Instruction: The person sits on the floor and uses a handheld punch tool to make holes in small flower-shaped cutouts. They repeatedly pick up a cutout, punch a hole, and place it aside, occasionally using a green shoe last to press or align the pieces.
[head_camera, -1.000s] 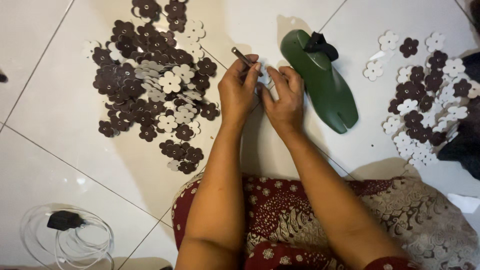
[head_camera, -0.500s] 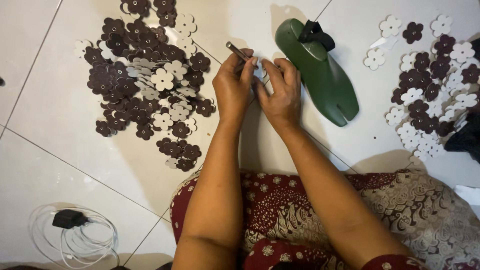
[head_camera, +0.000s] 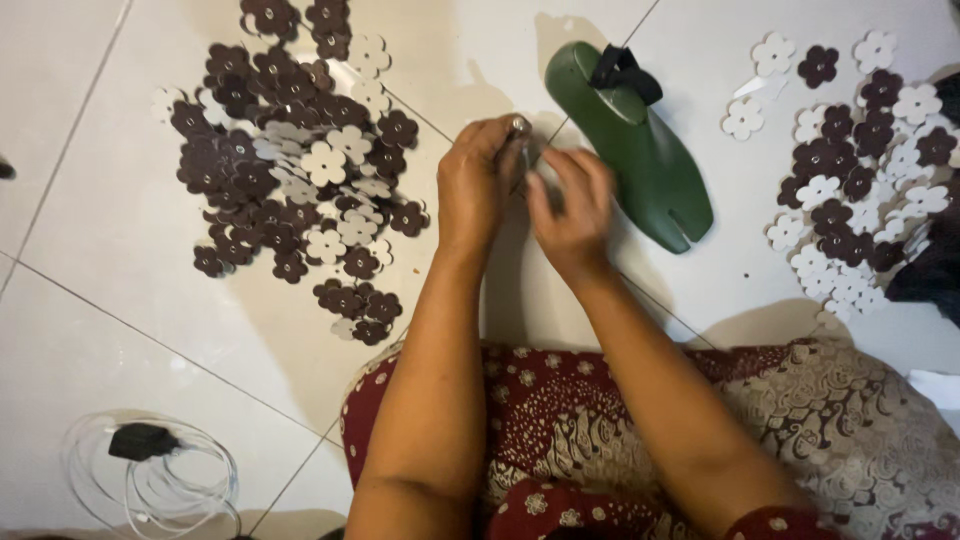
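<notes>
Metal tool shows only as a small tip now, its dark shaft hidden behind the left hand — fingers curled shut around it. Right hand pinches closed just beside it; what it grips I cannot tell. Green shoe last lies right of the hands, brown and white flower cutouts left.

I am seeing both hands working close together at centre, left hand touching right hand. At 9 o'clock a pile of brown and white flower cutouts is covering the white tiled floor. At 2 o'clock a green shoe last is lying just beside the right hand. At 3 o'clock a second flower pile is blocking. Bare tile is lying open at 12 o'clock and at 8 o'clock, short of a coiled clear cord.
</notes>
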